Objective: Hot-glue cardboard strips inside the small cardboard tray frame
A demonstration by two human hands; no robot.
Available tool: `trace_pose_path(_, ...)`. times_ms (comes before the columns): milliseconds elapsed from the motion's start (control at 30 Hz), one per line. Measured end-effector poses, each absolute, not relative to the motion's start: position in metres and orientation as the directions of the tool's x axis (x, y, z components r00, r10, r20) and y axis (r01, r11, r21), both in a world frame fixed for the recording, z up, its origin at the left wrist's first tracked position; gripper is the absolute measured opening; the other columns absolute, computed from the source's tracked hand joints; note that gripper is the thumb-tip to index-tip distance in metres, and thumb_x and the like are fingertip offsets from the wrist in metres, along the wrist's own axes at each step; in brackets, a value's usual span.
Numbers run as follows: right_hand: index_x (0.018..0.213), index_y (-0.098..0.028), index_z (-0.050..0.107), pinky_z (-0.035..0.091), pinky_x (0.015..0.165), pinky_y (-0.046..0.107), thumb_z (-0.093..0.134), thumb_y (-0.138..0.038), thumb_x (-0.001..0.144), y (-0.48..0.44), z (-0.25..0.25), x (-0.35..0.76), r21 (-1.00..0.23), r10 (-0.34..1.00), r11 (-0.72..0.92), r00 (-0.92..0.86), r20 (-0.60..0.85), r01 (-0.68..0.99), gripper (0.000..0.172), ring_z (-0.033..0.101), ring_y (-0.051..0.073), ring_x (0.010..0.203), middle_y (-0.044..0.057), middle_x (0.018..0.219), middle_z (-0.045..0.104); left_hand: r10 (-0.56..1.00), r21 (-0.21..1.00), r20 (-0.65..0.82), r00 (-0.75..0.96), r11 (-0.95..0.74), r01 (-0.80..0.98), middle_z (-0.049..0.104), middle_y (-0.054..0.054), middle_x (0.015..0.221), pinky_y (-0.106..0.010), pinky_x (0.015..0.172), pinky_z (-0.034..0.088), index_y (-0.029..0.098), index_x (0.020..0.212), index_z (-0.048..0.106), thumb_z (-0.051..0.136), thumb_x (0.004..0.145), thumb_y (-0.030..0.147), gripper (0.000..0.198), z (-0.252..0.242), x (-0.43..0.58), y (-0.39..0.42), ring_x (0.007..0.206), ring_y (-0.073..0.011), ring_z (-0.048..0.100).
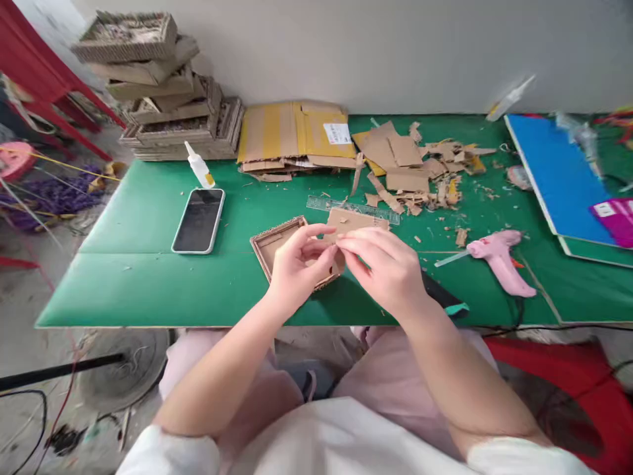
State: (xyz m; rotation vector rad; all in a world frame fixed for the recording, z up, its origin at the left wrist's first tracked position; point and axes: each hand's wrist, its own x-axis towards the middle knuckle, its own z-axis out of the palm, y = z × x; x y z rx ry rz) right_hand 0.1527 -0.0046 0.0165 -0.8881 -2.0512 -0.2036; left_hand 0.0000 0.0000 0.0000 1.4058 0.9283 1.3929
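My left hand [299, 265] and my right hand [384, 265] meet over the table's front middle, fingertips almost touching. Both are closed in a pinch on what looks like a small piece of cardboard [339, 260], mostly covered by my fingers. Beneath my left hand lies a shallow cardboard tray [267, 260] with a ridged, corrugated rim; my hand hides part of it. A flat cardboard sheet [363, 220] rests just beyond my fingers, over a clear ruler [319, 203].
A phone [198, 221] and a glue bottle [199, 166] lie left. Stacked cardboard trays [173, 142], folded cardboard [291, 132] and torn scraps [408, 179] line the back. A pink glue gun [504, 260] and a blue board [558, 178] are at right.
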Motion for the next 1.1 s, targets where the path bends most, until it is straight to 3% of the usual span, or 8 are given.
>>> trace_pose_path(100, 0.083, -0.013, 0.067, 0.058, 0.073, 0.027, 0.06, -0.007, 0.081, -0.002, 0.019, 0.152, -0.436, 0.66, 0.701, -0.281, 0.697, 0.564, 0.009, 0.068, 0.015, 0.079, 0.008, 0.084, 0.072, 0.956, 0.959, 0.283, 0.082, -0.28, -0.044, 0.073, -0.001, 0.08, -0.012, 0.069, 0.057, 0.016, 0.095, 0.064, 0.065, 0.076, 0.015, 0.019, -0.001, -0.001, 0.001, 0.074, -0.0091, 0.071)
trace_pose_path(200, 0.079, -0.016, 0.067, 0.058, 0.063, 0.019, 0.062, -0.011, 0.081, -0.002, 0.02, 0.152, -0.636, 0.781, 0.606, -0.205, 0.59, 0.477, 0.007, 0.067, 0.012, 0.075, 0.005, 0.081, 0.07, 0.927, 0.927, 0.361, 0.1, -0.369, 0.071, 0.074, 0.0, 0.081, -0.013, 0.068, 0.057, 0.017, 0.097, 0.064, 0.062, 0.079, 0.015, 0.019, -0.002, -0.001, 0.001, 0.075, -0.0097, 0.071)
trace_pose_path(300, 0.081, -0.016, 0.067, 0.057, 0.061, 0.017, 0.063, -0.012, 0.081, -0.002, 0.02, 0.152, -0.681, 0.816, 0.555, -0.156, 0.556, 0.478, 0.005, 0.066, 0.01, 0.072, 0.004, 0.08, 0.069, 0.839, 0.803, 0.535, 0.097, -0.541, 0.249, 0.074, 0.001, 0.081, -0.011, 0.066, 0.056, 0.018, 0.095, 0.066, 0.059, 0.08, 0.012, 0.017, -0.003, -0.001, 0.001, 0.071, -0.0083, 0.071)
trace_pose_path(433, 0.081, -0.014, 0.065, 0.057, 0.065, 0.021, 0.06, -0.012, 0.083, -0.003, 0.018, 0.151, -0.482, 0.71, 0.637, -0.215, 0.671, 0.601, 0.006, 0.065, 0.012, 0.072, 0.007, 0.079, 0.069, 0.738, 0.657, 0.667, 0.103, -0.647, 0.386, 0.073, 0.002, 0.08, -0.01, 0.065, 0.054, 0.018, 0.093, 0.065, 0.059, 0.08, 0.009, 0.017, -0.003, -0.001, 0.001, 0.066, -0.006, 0.069)
trace_pose_path(533, 0.08, -0.013, 0.064, 0.055, 0.068, 0.026, 0.061, -0.01, 0.083, -0.002, 0.015, 0.15, -0.268, 0.59, 0.669, -0.275, 0.759, 0.694, 0.005, 0.064, 0.015, 0.072, 0.008, 0.078, 0.07, 0.803, 0.734, 0.588, 0.097, -0.581, 0.353, 0.073, 0.003, 0.078, -0.011, 0.066, 0.055, 0.019, 0.096, 0.063, 0.059, 0.079, 0.011, 0.019, -0.002, -0.002, 0.001, 0.066, -0.0061, 0.069)
trace_pose_path(600, 0.081, -0.013, 0.064, 0.054, 0.069, 0.027, 0.061, -0.01, 0.082, -0.001, 0.013, 0.149, -0.189, 0.549, 0.667, -0.305, 0.778, 0.72, 0.004, 0.064, 0.016, 0.072, 0.008, 0.078, 0.07, 0.871, 0.827, 0.484, 0.083, -0.486, 0.283, 0.073, 0.003, 0.077, -0.011, 0.064, 0.055, 0.019, 0.096, 0.061, 0.06, 0.079, 0.013, 0.019, -0.002, -0.003, 0.0, 0.065, -0.0062, 0.069)
trace_pose_path(767, 0.088, -0.014, 0.065, 0.053, 0.069, 0.023, 0.06, -0.01, 0.083, -0.001, 0.009, 0.149, -0.127, 0.514, 0.676, -0.341, 0.787, 0.726, 0.008, 0.064, 0.014, 0.073, 0.006, 0.079, 0.07, 0.946, 0.943, 0.311, 0.086, -0.319, 0.099, 0.07, 0.005, 0.071, -0.013, 0.059, 0.055, 0.019, 0.089, 0.056, 0.062, 0.076, 0.015, 0.015, 0.003, -0.004, 0.0, 0.06, -0.006, 0.066)
trace_pose_path(1100, 0.098, -0.012, 0.063, 0.054, 0.071, 0.026, 0.06, -0.007, 0.082, -0.002, 0.006, 0.152, 0.021, 0.408, 0.711, -0.437, 0.802, 0.703, 0.017, 0.066, 0.016, 0.079, 0.008, 0.084, 0.071, 0.989, 0.982, 0.075, 0.131, -0.05, -0.182, 0.069, 0.002, 0.068, -0.018, 0.061, 0.057, 0.018, 0.085, 0.054, 0.072, 0.071, 0.023, 0.023, 0.018, -0.008, 0.003, 0.062, -0.0096, 0.068)
